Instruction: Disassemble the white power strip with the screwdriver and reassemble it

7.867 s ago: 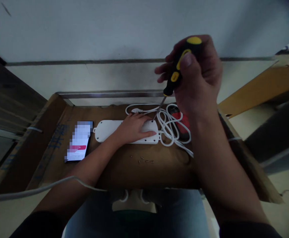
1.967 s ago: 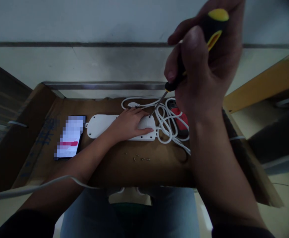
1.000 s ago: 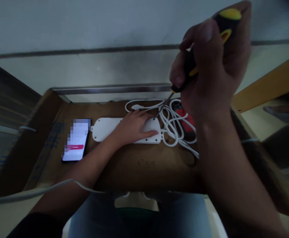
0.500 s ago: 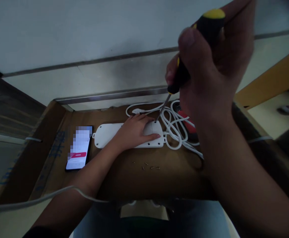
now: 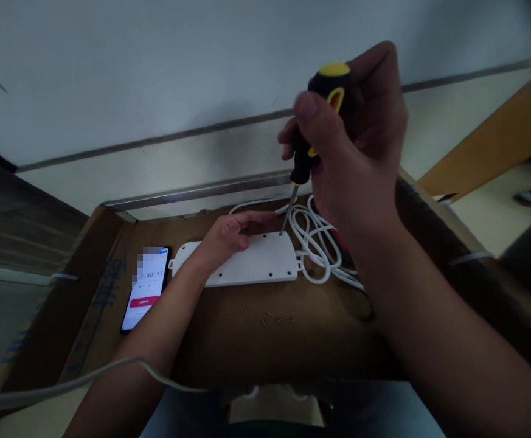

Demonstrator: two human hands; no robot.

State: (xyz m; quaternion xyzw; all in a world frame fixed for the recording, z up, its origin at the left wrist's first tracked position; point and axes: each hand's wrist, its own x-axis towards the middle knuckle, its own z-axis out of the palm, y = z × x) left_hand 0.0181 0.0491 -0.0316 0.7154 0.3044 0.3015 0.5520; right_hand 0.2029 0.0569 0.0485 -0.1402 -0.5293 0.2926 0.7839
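My right hand (image 5: 351, 134) is wrapped round the black and yellow handle of a screwdriver (image 5: 296, 167). Its shaft slants down, and the tip meets a hole at the far right corner of a white power strip (image 5: 256, 261). The strip lies flat, its plain face with several screw holes upward. Across the strip's left half rests my left hand (image 5: 226, 240), its fingers stretched along the far edge and its thumb over the top. Several small loose screws (image 5: 278, 320) lie on the brown cardboard in front of the strip.
A lit phone (image 5: 145, 292) lies left of the strip. Coiled white cable (image 5: 313, 243) sits to the right, with a red object partly hidden behind it. Cardboard walls (image 5: 470, 286) rise at both sides. A pale cable (image 5: 87, 371) crosses the lower left.
My left hand has slid left along the strip and its thumb has lifted from the right end. The screwdriver stands more upright, its tip still at the far right corner hole. The view has shifted.
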